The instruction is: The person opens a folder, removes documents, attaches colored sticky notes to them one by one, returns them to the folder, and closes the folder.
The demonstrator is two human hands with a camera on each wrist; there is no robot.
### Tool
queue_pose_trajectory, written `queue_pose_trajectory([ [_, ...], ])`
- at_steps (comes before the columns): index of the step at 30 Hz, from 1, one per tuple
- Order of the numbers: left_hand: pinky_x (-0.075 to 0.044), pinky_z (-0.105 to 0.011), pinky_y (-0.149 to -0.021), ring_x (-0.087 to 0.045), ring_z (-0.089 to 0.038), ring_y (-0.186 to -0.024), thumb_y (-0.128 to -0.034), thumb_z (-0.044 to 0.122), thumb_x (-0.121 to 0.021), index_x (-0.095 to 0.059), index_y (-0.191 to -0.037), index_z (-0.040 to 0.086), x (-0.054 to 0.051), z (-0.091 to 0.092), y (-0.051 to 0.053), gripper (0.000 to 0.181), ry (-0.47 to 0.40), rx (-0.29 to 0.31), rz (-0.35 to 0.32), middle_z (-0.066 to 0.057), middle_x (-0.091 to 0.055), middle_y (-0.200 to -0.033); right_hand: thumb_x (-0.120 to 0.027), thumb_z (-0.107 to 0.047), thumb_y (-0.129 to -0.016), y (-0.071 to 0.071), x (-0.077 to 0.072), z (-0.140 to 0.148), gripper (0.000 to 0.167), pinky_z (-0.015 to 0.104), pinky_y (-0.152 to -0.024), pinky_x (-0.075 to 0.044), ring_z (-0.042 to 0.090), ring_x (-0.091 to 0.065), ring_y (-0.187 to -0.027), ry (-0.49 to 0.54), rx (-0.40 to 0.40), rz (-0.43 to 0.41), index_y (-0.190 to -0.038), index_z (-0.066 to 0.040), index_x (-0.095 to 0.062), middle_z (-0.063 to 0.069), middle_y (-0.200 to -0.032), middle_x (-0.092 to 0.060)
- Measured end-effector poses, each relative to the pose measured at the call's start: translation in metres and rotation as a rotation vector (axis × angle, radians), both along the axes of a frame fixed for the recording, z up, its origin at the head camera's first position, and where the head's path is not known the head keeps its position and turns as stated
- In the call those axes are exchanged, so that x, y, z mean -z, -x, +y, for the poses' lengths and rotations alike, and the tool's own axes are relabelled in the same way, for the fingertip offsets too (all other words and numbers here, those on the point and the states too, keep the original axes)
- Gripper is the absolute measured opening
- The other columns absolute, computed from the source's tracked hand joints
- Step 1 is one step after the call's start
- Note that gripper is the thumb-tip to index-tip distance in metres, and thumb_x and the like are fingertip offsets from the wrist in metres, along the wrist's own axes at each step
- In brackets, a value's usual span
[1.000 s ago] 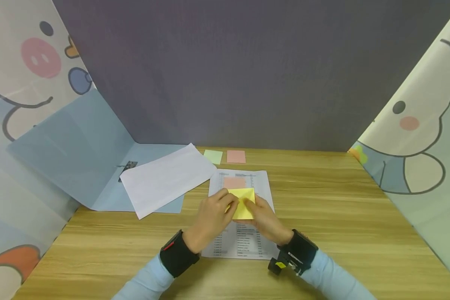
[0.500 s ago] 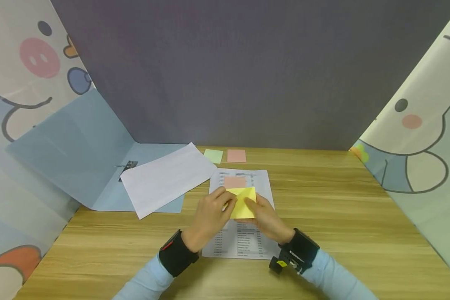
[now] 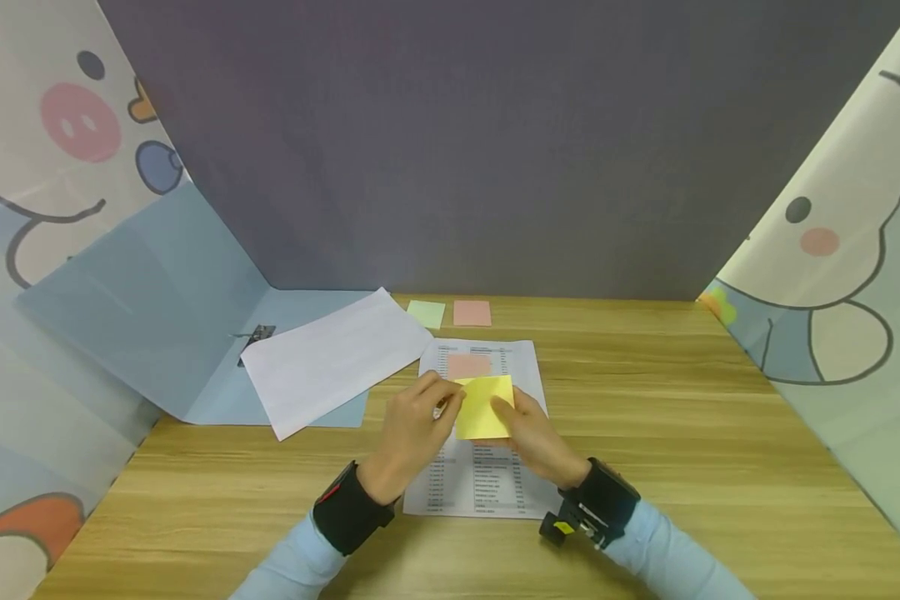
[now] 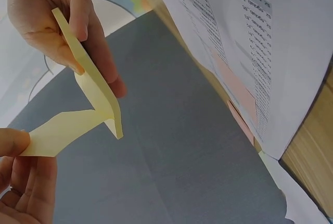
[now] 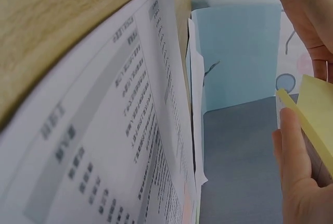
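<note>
Above the printed sheet point(image 3: 468, 492), my right hand point(image 3: 532, 433) grips a yellow sticky-note pad point(image 3: 484, 408), thumb on its top face and fingers beneath. My left hand point(image 3: 414, 425) pinches the edge of the pad's top note at its left side. In the left wrist view that note point(image 4: 65, 130) is lifted away at an angle, its far end still touching the pad point(image 4: 93, 81). The right wrist view shows the raised note point(image 5: 317, 101) over the pad's edge, with the right hand point(image 5: 299, 182) around the pad. A pink note point(image 3: 468, 366) lies on the sheet's upper part.
A green note point(image 3: 426, 313) and another pink note point(image 3: 472, 313) lie at the table's back edge. To the left stands an opened blue folder point(image 3: 157, 292) with a metal clip point(image 3: 257, 334); a blank white sheet point(image 3: 337, 358) lies across it. A grey panel point(image 3: 450, 150) rises behind.
My left hand has shifted slightly left, drawing the top note's edge away from the pad. The right hand has stayed nearly in place, holding the pad.
</note>
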State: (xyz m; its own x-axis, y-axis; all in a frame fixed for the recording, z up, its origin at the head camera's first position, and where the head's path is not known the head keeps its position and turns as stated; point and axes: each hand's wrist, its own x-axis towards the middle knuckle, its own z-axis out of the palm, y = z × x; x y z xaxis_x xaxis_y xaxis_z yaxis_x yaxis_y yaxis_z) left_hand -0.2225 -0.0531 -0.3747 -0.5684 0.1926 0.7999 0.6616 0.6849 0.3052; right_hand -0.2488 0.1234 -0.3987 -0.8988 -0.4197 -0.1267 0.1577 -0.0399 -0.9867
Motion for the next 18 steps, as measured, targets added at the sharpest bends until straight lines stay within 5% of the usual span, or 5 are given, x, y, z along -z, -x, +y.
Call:
queue_pose_trajectory([
  [18, -0.042, -0.011, -0.052, -0.056, -0.007, -0.061, -0.078, 0.003, -0.069, -0.067, -0.078, 0.005, -0.0018, -0.0075, 0.0003, 0.003, -0.053, -0.022, 0.052, 0.001, -0.056, -0.069, -0.03, -0.019, -0.101, -0.0023, -0.0012, 0.0019, 0.038, 0.042, -0.087, -0.049, 0.02, -0.057, -0.099, -0.037, 0.018, -0.006, -0.134, -0.001, -0.03, 0.02, -0.117, -0.047],
])
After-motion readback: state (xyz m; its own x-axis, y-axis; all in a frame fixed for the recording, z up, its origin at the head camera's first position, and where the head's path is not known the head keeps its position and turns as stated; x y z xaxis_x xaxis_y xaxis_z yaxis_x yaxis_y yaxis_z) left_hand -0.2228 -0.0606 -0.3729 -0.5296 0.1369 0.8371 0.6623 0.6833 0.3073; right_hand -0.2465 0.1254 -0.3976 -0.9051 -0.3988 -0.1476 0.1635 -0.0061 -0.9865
